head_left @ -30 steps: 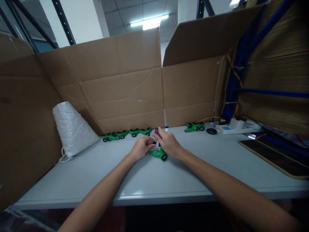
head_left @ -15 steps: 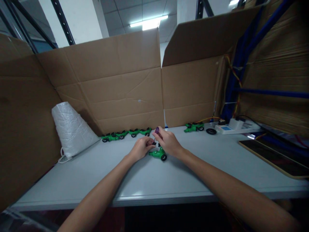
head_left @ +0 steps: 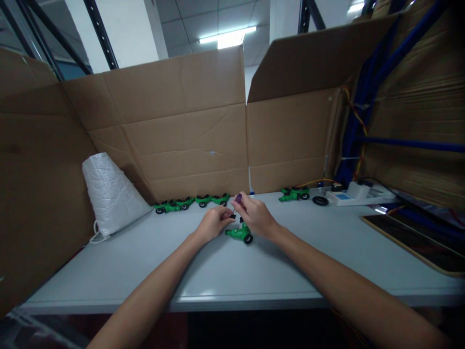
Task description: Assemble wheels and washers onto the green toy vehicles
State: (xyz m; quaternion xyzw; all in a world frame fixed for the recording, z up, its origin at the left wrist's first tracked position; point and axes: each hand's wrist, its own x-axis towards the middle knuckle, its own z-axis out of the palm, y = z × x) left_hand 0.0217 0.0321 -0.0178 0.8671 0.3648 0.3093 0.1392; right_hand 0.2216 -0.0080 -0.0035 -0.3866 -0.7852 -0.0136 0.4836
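Observation:
My left hand (head_left: 213, 223) pinches a small black part (head_left: 233, 216) between thumb and fingers, above the white table. In my right hand (head_left: 257, 216) is a screwdriver with a purple handle (head_left: 239, 198), its thin shaft slanting down toward the black part. Whether the tip touches the part is too small to tell. A green toy piece with a black wheel (head_left: 240, 234) lies on the table just below both hands. Another small dark piece (head_left: 241, 219) shows beside the right fingers, partly hidden.
Several green toy vehicles (head_left: 192, 201) line the back of the table (head_left: 218, 281). More green toys (head_left: 294, 194), a black ring (head_left: 320, 200), a power strip (head_left: 359, 195) and a dark panel (head_left: 414, 240) are at right. A silvery bag (head_left: 111, 196) stands left; cardboard (head_left: 181, 140) walls the back.
The camera view has shifted slightly, so most things appear a little farther right. The screwdriver handle leans slightly differently in my right hand; both hands keep their holds.

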